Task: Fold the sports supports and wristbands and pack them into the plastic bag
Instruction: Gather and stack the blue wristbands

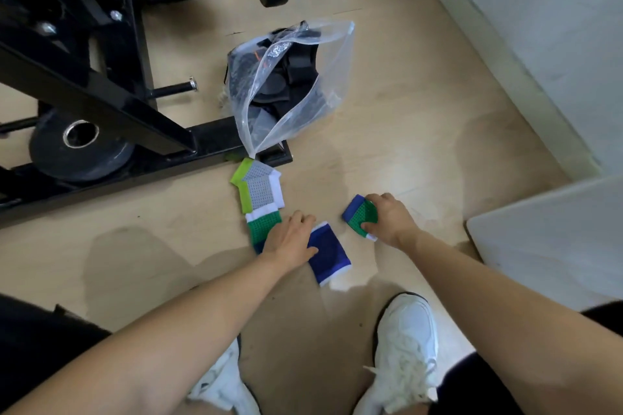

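Note:
A clear plastic bag (328,54) lies open on the wooden floor with black supports (290,77) inside it. Below it lie two lime-grey-white wristbands (259,190). A green, white and blue wristband (264,224) lies under my left hand (290,239), which rests flat across it and the edge of a dark blue wristband (328,253). My right hand (391,219) grips a folded blue-green wristband (360,216) to the right, on the floor.
A black gym machine frame (101,98) with weight plates (77,148) fills the left side. A white wall and skirting (505,61) run along the right, with a white board (546,239) beside my right arm. My white shoes (404,354) stand below.

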A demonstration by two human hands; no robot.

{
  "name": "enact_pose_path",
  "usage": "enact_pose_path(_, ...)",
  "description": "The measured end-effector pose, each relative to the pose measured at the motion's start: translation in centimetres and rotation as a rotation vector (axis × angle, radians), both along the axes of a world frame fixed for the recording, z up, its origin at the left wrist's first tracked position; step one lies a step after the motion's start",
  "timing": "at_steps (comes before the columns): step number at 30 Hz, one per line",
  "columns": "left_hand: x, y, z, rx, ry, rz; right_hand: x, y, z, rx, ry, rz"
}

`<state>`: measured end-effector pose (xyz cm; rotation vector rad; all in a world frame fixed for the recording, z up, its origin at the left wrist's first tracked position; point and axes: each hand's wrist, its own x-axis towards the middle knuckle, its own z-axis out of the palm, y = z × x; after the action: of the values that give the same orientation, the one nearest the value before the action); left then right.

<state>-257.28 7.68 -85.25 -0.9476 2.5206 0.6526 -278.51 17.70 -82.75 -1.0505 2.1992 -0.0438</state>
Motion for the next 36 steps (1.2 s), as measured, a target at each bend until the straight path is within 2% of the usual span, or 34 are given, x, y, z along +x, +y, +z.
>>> enact_pose_path(2, 0.0, 0.0, -0.7, -0.02, 0.014, 0.024, 0.7, 0.5, -1.1, -0.016, 0.026, -0.018)
enact_pose_path(5, 0.2, -0.3, -1.3, 0.062, 0.102, 0.134, 0.9, 0.4, -2.1, -0.075, 0.012, -0.08)
enact_pose_path(11, 2.0, -1.5, -1.0, 0.315, 0.364, 0.445, 1.2, -1.1, -2.1, -0.214, -0.331, -0.426)
enact_pose_path(14, 3.0, -2.6, -0.6, 0.519, 0.489, 0.617, 2.1, -2.0, -1.4, -0.381, -0.192, -0.358)
enact_pose_path(15, 3.1, -2.9, -0.4, 0.581, 0.518, 0.666, 2.7, -2.4, -1.0, -0.41, -0.236, -0.349)
enact_pose_path(18, 3.1, -3.4, 0.6, 0.74, 0.574, 0.794, 4.6, -3.5, -0.3, -0.36, -0.678, -0.403)
enact_pose_path(20, 2.9, -3.3, 0.9, 0.801, 0.577, 0.841, 5.5, -3.7, -0.3, -0.279, -0.744, -0.347)
enact_pose_path(23, 2.9, -3.2, 1.0, 0.742, 0.611, 0.877, 5.6, -3.3, -0.7, -0.272, -0.729, -0.408)
enact_pose_path(26, 3.7, -4.1, 0.6, 0.405, 0.611, 0.919, 4.6, -2.4, -0.8, -0.285, -0.717, -0.469)
enact_pose_path(27, 3.9, -4.3, 0.5, 0.369, 0.581, 0.9, 4.2, -2.1, -0.8, -0.281, -0.74, -0.488)
enact_pose_path(28, 3.9, -4.3, 0.5, 0.414, 0.558, 0.872, 4.0, -1.8, -0.7, -0.27, -0.789, -0.504)
enact_pose_path(32, 2.4, -2.8, 1.5, 0.827, 0.461, 0.851, 3.7, -1.5, -0.1, -0.226, -1.129, -0.611)
enact_pose_path(34, 1.6, -2.3, 1.5, 0.941, 0.458, 0.846, 3.6, -1.8, -0.2, -0.241, -1.143, -0.668)
enact_pose_path(36, 1.2, -2.2, 1.6, 0.962, 0.525, 0.875, 3.6, -2.0, -0.4, -0.268, -1.029, -0.736)
